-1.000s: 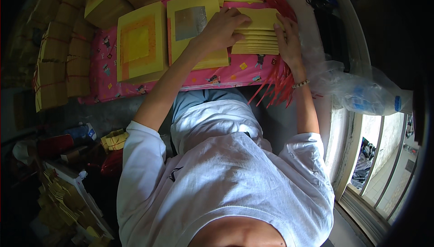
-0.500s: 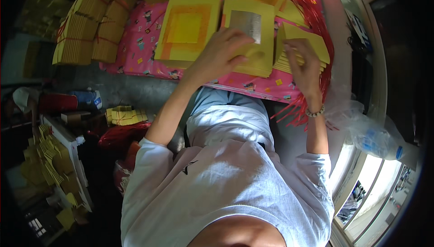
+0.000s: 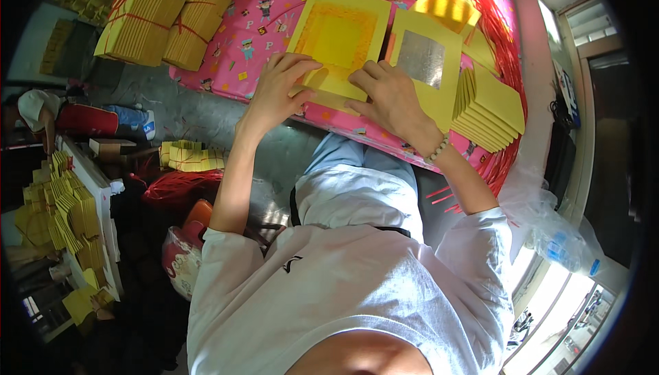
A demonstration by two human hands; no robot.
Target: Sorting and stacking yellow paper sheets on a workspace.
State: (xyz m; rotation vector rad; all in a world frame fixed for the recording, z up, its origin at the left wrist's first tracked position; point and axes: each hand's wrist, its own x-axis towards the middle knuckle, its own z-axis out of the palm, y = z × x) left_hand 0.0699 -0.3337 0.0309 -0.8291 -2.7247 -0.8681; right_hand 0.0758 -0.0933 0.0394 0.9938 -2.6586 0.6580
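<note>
Strong daylight from window [image 3: 546,314] at near right; left side much dimmer. Panes blown out to white. Hard, uneven sun patches on white shirt [image 3: 364,286]. Striped sun and shadow on far right stack [image 3: 447,6]. Dull sheen on silver panel [image 3: 423,58]. Soft shadow beside left hand [image 3: 276,92], on yellow stack [image 3: 341,35]. Plastic bag [image 3: 546,220] catches pale glare. Near left sinks almost to black, detail lost. Fisheye rim black; straight edges bow. Far left bundles [image 3: 141,24] soft.
</note>
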